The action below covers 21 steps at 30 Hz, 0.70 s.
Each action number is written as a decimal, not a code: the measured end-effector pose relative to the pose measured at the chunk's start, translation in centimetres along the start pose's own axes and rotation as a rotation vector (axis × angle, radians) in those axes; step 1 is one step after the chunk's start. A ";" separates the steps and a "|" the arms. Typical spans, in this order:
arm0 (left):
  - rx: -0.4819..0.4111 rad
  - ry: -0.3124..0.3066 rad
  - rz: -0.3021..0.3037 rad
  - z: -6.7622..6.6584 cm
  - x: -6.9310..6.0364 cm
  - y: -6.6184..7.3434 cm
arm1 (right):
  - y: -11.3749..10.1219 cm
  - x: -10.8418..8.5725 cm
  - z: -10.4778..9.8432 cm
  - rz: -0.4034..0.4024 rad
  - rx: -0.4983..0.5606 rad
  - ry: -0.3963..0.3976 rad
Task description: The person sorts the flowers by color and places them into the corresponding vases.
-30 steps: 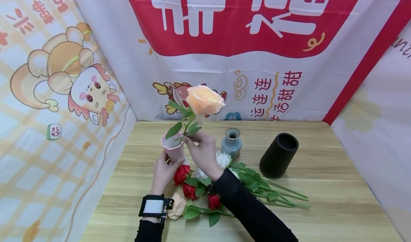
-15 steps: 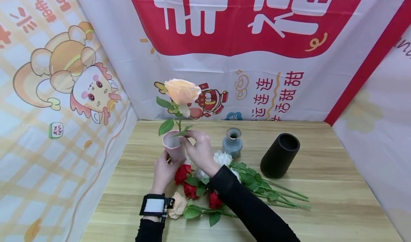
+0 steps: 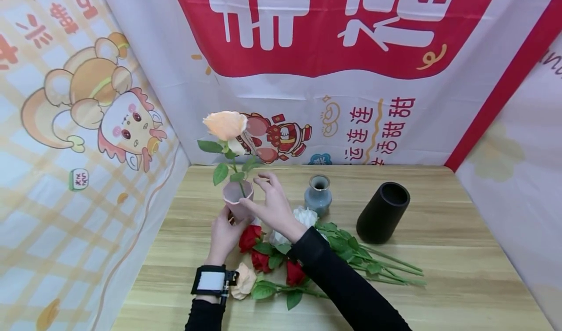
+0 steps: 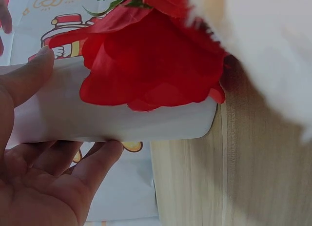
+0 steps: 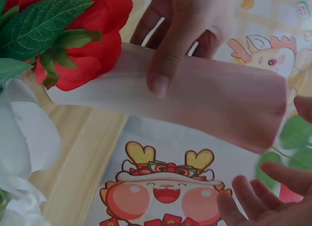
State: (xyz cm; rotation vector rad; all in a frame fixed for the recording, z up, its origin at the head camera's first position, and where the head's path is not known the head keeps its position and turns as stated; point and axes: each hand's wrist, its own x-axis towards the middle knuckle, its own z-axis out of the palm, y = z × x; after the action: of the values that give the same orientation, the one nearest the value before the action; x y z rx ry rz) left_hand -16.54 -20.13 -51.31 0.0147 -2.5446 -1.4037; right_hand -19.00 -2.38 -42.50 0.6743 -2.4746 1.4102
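A pink-and-white vase (image 3: 238,210) stands at the left of the table, and my left hand (image 3: 223,236) grips its side. The left wrist view shows the thumb on one side of the vase (image 4: 161,122) and the fingers on the other. One peach rose (image 3: 225,125) stands in the vase, its stem inside the mouth and its bloom leaning left. Beside the rim is my right hand (image 3: 274,208), fingers spread and holding nothing; the right wrist view shows these fingers (image 5: 251,200) apart from the stem. A red rose (image 4: 146,65) lies against the vase's lower part.
Red roses (image 3: 260,261), white roses (image 3: 305,217) and another peach rose (image 3: 243,281) lie in front of the vase, stems to the right. A blue-grey vase (image 3: 318,196) and a black vase (image 3: 382,214) stand further right. A printed cloth (image 3: 281,87) hangs behind the table.
My right hand has brought the peach rose left over the vase, lowered its stem inside and let go, fingers spreading. The left hand has kept its grip on the vase.
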 end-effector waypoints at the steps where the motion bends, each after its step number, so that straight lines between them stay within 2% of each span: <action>1: 0.000 -0.002 -0.002 0.0 0.0 0.0 | 0.1 -0.2 -0.2 0.008 0.011 -0.006; 9: -0.018 -0.004 -0.031 0.2 -0.1 0.1 | 0.8 -1.4 -2.4 0.015 0.059 0.037; 17: -0.042 -0.008 -0.026 0.2 0.0 0.0 | 1.3 -3.5 -4.2 -0.043 0.024 0.081; 21: -0.050 -0.010 -0.026 0.2 0.0 0.0 | 1.6 -4.5 -4.7 -0.101 0.000 0.111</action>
State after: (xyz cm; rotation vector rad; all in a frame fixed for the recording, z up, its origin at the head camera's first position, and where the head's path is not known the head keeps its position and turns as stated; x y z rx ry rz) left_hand -16.57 -19.99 -51.42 0.0327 -2.5254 -1.4810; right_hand -16.03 3.65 -43.06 0.6913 -2.3220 1.3726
